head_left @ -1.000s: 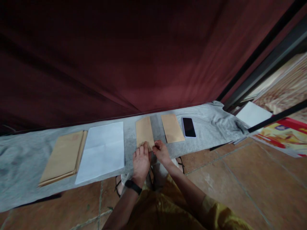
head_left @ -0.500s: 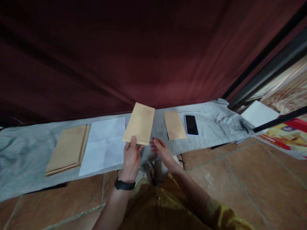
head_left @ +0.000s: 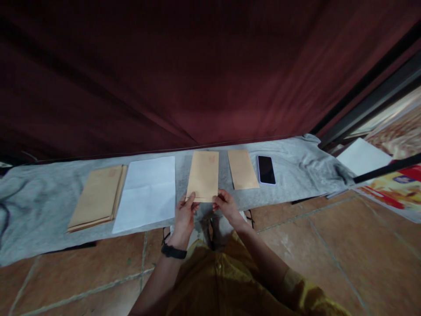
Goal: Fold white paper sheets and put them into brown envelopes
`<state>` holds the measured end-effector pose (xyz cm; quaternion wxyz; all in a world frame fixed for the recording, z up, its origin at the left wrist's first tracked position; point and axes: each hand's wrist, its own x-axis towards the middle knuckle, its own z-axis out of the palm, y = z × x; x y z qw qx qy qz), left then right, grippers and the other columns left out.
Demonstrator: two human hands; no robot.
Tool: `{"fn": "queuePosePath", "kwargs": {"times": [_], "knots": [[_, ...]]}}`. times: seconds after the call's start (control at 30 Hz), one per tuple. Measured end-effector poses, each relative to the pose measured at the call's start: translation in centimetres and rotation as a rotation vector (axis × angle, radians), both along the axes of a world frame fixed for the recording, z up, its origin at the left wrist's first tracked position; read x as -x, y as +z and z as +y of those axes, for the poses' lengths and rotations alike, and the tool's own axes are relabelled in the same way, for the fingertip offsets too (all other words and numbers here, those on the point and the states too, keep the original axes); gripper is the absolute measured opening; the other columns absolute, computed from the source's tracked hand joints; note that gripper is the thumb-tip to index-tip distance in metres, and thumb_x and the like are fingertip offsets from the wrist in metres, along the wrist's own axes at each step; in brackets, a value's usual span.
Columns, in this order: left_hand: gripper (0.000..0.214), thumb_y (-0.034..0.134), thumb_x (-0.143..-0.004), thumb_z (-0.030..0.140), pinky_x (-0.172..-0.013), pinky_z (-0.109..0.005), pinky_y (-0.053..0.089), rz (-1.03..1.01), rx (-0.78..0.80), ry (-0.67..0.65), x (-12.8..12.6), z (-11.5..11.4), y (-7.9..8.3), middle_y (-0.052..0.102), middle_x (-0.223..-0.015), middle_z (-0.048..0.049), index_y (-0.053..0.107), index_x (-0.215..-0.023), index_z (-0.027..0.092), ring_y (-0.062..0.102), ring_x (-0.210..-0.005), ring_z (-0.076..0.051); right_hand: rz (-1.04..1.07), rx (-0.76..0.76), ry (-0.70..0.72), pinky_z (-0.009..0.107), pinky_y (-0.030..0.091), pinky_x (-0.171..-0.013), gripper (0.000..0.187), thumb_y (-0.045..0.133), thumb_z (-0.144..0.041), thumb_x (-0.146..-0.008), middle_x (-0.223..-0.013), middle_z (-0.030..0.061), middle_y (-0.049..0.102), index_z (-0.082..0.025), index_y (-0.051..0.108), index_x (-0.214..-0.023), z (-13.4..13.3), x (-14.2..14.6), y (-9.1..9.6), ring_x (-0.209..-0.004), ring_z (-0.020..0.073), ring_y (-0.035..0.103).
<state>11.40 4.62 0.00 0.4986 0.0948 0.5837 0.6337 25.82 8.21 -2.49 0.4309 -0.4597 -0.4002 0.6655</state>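
A brown paper envelope with a small reddish print near its top right corner is held between my two hands. My left hand pinches its lower left corner, thumb on top. At the lower right corner, my right hand grips the edge between thumb and fingers. Just to the right lies another brown envelope on the grey cloth. White paper sheets lie flat to the left, beside a stack of larger brown envelopes.
A phone with a dark screen lies right of the second envelope. Grey cloth covers the narrow bench, with a dark red curtain behind it. A dark metal bar and a colourful printed box stand at the right.
My right hand has closed on the envelope's lower right corner; it was apart from it before. The envelope has turned from tilted to nearly straight and shifted slightly right.
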Motion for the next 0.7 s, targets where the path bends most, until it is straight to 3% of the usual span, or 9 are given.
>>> {"fn": "queuePosePath", "kwargs": {"times": [0.13, 0.23, 0.43, 0.7], "knots": [[0.046, 0.088, -0.059, 0.045, -0.048, -0.019, 0.039, 0.222, 0.004, -0.166, 1.2, -0.5, -0.3, 0.067, -0.068, 0.0016, 0.070, -0.087, 0.014, 0.056, -0.053, -0.008, -0.072, -0.080, 0.025, 0.024, 0.049, -0.049, 0.027, 0.067, -0.040, -0.075, -0.059, -0.0066, 0.058, -0.021, 0.067, -0.093, 0.4, -0.7, 0.1, -0.050, 0.0123, 0.054], [0.046, 0.086, -0.059, 0.050, -0.045, -0.020, 0.035, 0.298, -0.010, -0.192, 1.3, -0.5, -0.3, 0.064, -0.062, 0.0024, 0.068, -0.081, 0.014, 0.051, -0.048, -0.008, -0.053, -0.076, 0.014, 0.026, 0.053, -0.054, 0.032, 0.067, -0.043, -0.076, -0.067, -0.0049, 0.062, -0.021, 0.066, -0.099, 0.4, -0.7, 0.5, -0.055, 0.0135, 0.058], [0.046, 0.086, -0.060, 0.052, -0.046, -0.020, 0.035, 0.293, -0.037, -0.219, 0.7, -0.6, 0.3, 0.063, -0.062, 0.0028, 0.065, -0.079, 0.016, 0.050, -0.049, -0.008, -0.037, -0.025, -0.002, 0.027, 0.056, -0.055, 0.038, 0.075, -0.044, -0.065, -0.071, -0.0050, 0.063, -0.024, 0.057, -0.092, 0.2, -0.3, 0.7, -0.056, 0.0135, 0.060], [0.046, 0.089, -0.056, 0.041, -0.046, -0.021, 0.037, 0.224, 0.052, -0.335, 0.4, -1.1, 0.6, 0.067, -0.065, 0.0008, 0.066, -0.086, 0.015, 0.053, -0.050, -0.009, -0.036, -0.117, 0.014, 0.024, 0.053, -0.052, 0.029, 0.070, -0.039, -0.071, -0.074, -0.0052, 0.064, -0.023, 0.057, -0.091, -0.2, -0.7, 1.0, -0.057, 0.0124, 0.060]]}}
